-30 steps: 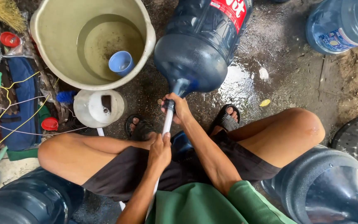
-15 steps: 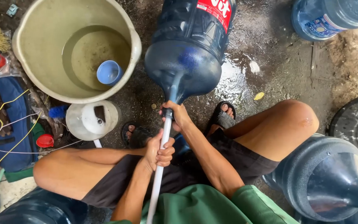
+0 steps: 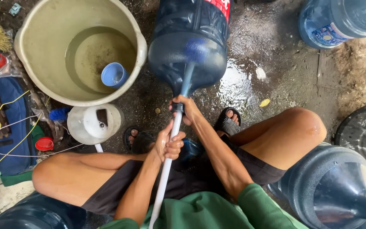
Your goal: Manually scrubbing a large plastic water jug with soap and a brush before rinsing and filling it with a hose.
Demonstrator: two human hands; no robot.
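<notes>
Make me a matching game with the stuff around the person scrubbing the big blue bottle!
Things:
1. small blue cup
2. brush head
3. right hand
4. left hand

Places:
A. gripping the white pole lower down
B. floating on the water in the beige tub
C. at the neck of the big blue bottle
D. inside the big blue bottle

Pairs: 1-B, 2-D, 3-C, 4-A

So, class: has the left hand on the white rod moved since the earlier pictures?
Yes. The left hand has moved up along the white rod, closer to the neck of the blue jug.
</notes>
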